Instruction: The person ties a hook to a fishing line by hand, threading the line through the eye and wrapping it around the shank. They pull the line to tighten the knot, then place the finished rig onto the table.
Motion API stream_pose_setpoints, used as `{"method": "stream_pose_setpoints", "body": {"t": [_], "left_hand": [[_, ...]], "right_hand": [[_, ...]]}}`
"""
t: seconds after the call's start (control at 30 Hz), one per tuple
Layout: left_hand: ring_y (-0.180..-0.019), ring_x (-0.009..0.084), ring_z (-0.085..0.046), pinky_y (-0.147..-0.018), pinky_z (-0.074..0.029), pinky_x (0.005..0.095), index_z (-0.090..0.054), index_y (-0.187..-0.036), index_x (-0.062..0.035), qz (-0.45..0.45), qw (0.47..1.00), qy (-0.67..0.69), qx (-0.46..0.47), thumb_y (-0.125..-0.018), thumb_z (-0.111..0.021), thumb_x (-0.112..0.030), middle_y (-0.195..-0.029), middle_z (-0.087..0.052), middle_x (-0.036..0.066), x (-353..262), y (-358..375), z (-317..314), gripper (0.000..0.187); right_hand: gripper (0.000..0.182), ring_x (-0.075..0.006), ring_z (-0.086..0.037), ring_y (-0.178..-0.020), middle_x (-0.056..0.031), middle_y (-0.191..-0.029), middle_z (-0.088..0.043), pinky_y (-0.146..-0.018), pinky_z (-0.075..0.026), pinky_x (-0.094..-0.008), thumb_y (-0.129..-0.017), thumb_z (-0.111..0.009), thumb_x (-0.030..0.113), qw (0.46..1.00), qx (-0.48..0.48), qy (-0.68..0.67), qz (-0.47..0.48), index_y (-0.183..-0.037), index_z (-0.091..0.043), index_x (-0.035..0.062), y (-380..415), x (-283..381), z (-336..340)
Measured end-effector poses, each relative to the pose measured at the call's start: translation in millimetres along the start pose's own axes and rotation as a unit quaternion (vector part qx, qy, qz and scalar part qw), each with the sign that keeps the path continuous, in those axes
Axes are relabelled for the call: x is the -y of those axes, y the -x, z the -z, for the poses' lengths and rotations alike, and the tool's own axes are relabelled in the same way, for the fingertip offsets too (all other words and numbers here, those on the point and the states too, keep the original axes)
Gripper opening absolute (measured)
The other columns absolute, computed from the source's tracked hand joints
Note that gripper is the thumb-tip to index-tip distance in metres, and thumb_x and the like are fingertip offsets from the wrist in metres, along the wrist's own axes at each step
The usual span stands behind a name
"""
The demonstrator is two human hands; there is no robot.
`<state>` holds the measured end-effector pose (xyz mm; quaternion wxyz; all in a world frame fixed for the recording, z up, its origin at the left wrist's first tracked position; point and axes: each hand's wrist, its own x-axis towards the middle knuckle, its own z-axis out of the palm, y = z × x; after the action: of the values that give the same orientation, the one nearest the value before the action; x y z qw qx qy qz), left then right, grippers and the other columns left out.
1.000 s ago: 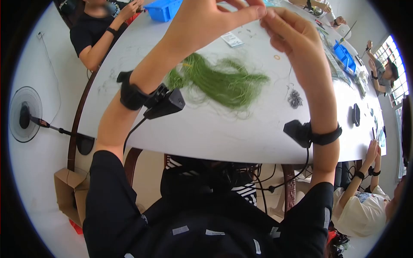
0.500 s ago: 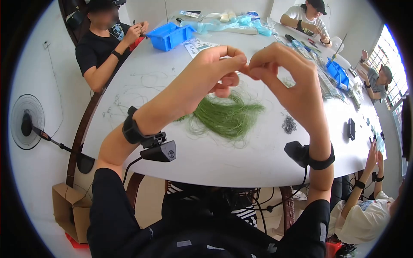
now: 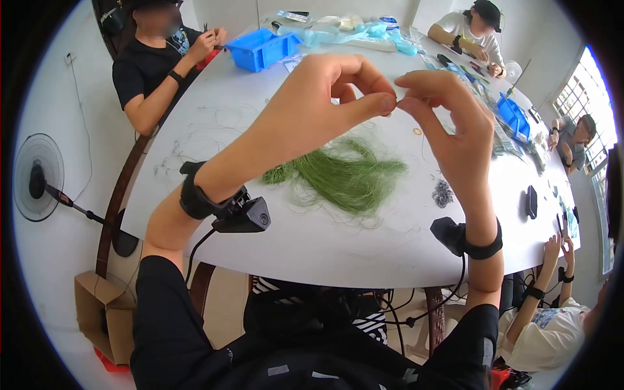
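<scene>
As hands [image 3: 325, 97] [image 3: 465, 120] meet (nearly), green strands [image 3: 351, 181]

No word, number or brand can be read. The small white rectangular patches [image 3: 278, 370] on the black fabric shirt [image 3: 179, 325] show no legible letters; print on the flat white paper sheet [image 3: 294, 62] beside the blue plastic bin [image 3: 259, 56] is too small.

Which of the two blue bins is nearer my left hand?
The blue bin at the far left, beyond your left hand and near the person in black; the other blue bin sits at the right, past your right hand.
</scene>
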<state>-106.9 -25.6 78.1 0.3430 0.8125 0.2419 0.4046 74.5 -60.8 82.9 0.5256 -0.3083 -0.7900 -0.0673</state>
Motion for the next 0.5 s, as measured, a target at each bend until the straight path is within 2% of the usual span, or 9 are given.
{"method": "stream_pose_setpoints", "body": {"t": [0.1, 0.17, 0.3, 0.4, 0.5], "left_hand": [[-0.073, 0.0054, -0.060, -0.063, -0.045, 0.0168, -0.061, -0.094, -0.0012, 0.000, 1.000, -0.025, 0.012, -0.083, -0.065, -0.028, -0.080, -0.064, 0.003, -2.6, -1.7, 5.3, 0.030], [-0.073, 0.0049, -0.060, -0.064, -0.045, 0.0165, -0.061, -0.094, -0.0011, 0.020, 0.998, -0.044, 0.034, -0.082, -0.065, -0.029, -0.080, -0.064, 0.003, -8.1, -0.9, 8.5, 0.031], [-0.074, 0.0047, -0.060, -0.066, -0.046, 0.0161, -0.061, -0.095, -0.0009, 0.002, 0.998, -0.023, 0.053, -0.083, -0.064, -0.031, -0.080, -0.064, 0.002, -4.8, -1.1, 9.2, 0.032], [-0.076, 0.0056, -0.060, -0.069, -0.046, 0.0165, -0.061, -0.096, -0.0008, 0.008, 0.998, -0.007, 0.059, -0.084, -0.063, -0.030, -0.082, -0.064, 0.003, -4.7, -2.4, 10.3, 0.032], [-0.078, 0.0066, -0.060, -0.071, -0.046, 0.0173, -0.060, -0.097, -0.0008, -0.003, 0.999, 0.011, 0.044, -0.085, -0.063, -0.028, -0.083, -0.063, 0.003, 0.1, -3.4, 8.7, 0.030]], "right_hand": [[0.013, -0.0132, -0.053, -0.062, -0.0030, -0.068, -0.057, -0.053, -0.042, -0.0245, -0.070, -0.067, -0.002, 0.996, 0.012, 0.036, 0.085, -0.082, -0.063, 0.0034, -1.4, -6.3, 1.4], [0.013, -0.0146, -0.052, -0.062, -0.0033, -0.068, -0.056, -0.053, -0.042, -0.0247, -0.070, -0.067, -0.002, 0.993, 0.015, 0.042, 0.112, -0.081, -0.063, 0.0032, -2.5, -8.4, 1.0], [0.012, -0.0169, -0.052, -0.063, -0.0039, -0.067, -0.055, -0.054, -0.041, -0.0255, -0.070, -0.067, -0.001, 0.987, 0.032, 0.055, 0.144, -0.079, -0.062, 0.0036, -0.9, -7.5, 2.9], [0.011, -0.0159, -0.051, -0.060, -0.0040, -0.067, -0.055, -0.054, -0.041, -0.0258, -0.070, -0.066, -0.002, 0.991, 0.030, 0.053, 0.117, -0.077, -0.060, 0.0038, 0.4, -6.2, 2.3], [0.010, -0.0136, -0.052, -0.061, -0.0033, -0.068, -0.056, -0.057, -0.043, -0.0243, -0.072, -0.066, -0.002, 0.999, 0.041, 0.016, 0.029, -0.077, -0.060, 0.0043, 1.2, -3.9, 3.5]]}}
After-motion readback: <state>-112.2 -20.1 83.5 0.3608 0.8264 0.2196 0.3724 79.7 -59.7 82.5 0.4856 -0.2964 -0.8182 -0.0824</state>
